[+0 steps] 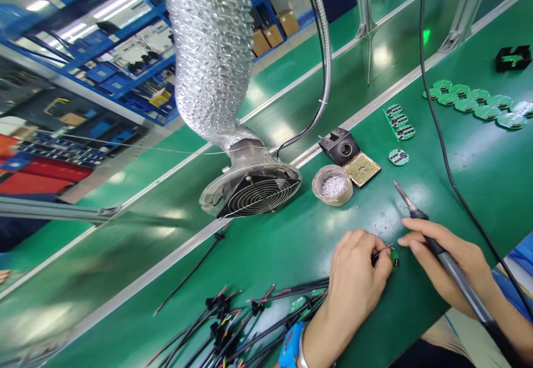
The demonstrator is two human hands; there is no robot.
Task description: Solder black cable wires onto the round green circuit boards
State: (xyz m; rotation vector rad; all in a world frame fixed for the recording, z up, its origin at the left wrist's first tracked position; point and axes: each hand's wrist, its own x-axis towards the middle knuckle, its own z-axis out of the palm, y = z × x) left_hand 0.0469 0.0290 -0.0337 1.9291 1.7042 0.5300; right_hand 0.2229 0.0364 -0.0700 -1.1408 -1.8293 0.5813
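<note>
My left hand [358,271] is closed on a thin cable whose red wire end [387,247] sticks out past the fingers. Just beyond that wire end lies a small green circuit board [395,257], partly hidden behind the hand. In my right hand [453,265] is a soldering iron [445,268], gripped along its dark handle, its bare tip pointing up and left over the bench. The iron's tip is apart from the wire and the board. A black iron stand [339,146] with a yellowish sponge tray [363,169] and a tub of silvery shavings [333,186] stand farther back.
Several cables [233,323] with stripped ends lie at the lower left. Round green boards [474,101] sit in rows at the right, near a black fixture [513,58]. A fume extractor hood [254,187] hangs left of the tub. The iron's black cord [437,140] crosses the right side.
</note>
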